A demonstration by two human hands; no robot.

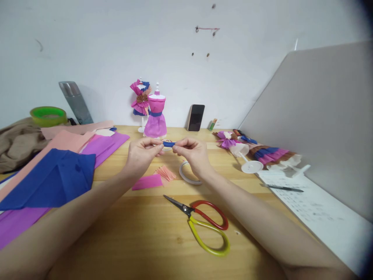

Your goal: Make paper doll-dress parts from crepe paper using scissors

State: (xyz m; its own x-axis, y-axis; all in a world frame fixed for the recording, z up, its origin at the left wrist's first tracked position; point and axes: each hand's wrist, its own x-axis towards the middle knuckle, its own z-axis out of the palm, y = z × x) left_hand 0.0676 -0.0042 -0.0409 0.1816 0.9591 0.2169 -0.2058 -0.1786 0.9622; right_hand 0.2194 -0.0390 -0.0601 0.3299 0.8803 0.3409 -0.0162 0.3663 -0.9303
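Between my two hands a small, narrow strip of blue crepe paper [168,144] is held level above the table. My left hand [143,154] pinches its left end and my right hand [192,152] pinches the right end. Below them lie a pleated peach paper piece [165,173], a flat magenta paper strip [147,182] and a roll of white tape [184,177], partly hidden by my right hand. Scissors [189,212] with one red and one yellow handle rest nearer to me, blades slightly apart. Just behind my hands stands a small dress form [156,112] in a pink and purple dress.
Coloured paper sheets [55,179] pile up at the left, near a green tape roll [48,115] and a bottle [75,102]. A phone [196,118] leans on the wall. At right lie dressed forms [271,153], a pen [284,188] and a written sheet [314,210].
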